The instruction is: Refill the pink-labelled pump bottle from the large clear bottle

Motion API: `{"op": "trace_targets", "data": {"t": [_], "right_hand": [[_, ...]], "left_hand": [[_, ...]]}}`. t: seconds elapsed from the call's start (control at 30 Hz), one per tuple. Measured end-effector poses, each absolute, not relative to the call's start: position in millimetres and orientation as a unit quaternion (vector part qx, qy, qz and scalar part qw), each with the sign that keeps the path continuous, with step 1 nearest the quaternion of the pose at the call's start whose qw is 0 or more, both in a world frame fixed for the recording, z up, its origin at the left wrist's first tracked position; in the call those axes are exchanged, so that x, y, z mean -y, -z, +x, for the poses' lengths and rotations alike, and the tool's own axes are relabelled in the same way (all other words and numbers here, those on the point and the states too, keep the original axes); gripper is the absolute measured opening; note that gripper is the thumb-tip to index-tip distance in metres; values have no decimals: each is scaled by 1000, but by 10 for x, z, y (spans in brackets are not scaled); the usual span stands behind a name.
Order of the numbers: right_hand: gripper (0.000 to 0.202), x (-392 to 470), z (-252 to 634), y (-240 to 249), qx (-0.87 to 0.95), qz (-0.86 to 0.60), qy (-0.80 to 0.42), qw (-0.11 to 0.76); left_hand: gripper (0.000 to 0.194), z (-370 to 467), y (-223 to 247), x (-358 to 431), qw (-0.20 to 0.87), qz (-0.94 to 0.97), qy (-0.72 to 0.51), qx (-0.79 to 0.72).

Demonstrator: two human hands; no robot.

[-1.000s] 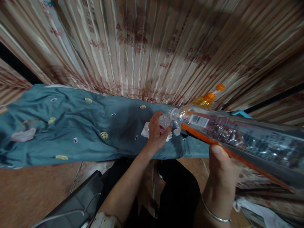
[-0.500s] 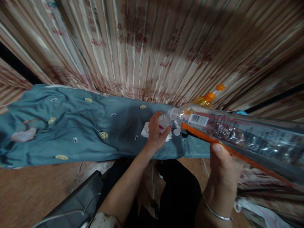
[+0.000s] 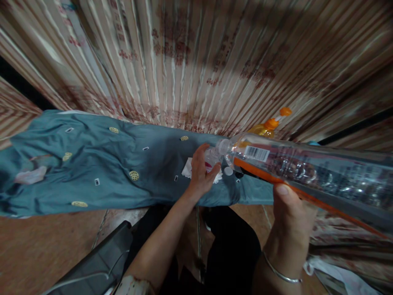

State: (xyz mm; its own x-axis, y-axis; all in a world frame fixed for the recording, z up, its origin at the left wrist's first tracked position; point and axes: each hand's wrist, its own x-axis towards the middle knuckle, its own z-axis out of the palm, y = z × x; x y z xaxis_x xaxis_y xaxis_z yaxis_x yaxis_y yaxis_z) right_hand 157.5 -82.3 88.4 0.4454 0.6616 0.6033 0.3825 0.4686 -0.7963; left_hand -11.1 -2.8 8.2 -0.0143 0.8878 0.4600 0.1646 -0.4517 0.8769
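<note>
My left hand is closed around a small clear bottle that stands on white tissue. From the right, my right hand grips a large clear plastic bottle with an orange stripe and a barcode. This big bottle lies tilted, its open neck close over the small bottle's mouth; whether the two touch I cannot tell. Just right of the small bottle, a white cap and a black cap rest on the cloth.
Green patterned cloth covers the narrow surface. Behind the large bottle stands a yellow pump bottle with an orange top. A pleated curtain hangs along the back. A crumpled pale tissue lies far left, and a grey object with a cable is lower left.
The large bottle and my right hand have shifted very slightly, the bottle's far end a little lower to the right. My left hand and the small bottle stay in place.
</note>
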Motion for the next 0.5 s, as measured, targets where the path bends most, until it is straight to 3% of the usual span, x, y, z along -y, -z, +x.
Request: {"op": "trace_targets", "data": {"t": [0.5], "right_hand": [[29,783,1594,-939,541,-505,-91,667]], "left_hand": [[52,-110,-85,36,311,632,-572,-420]]}}
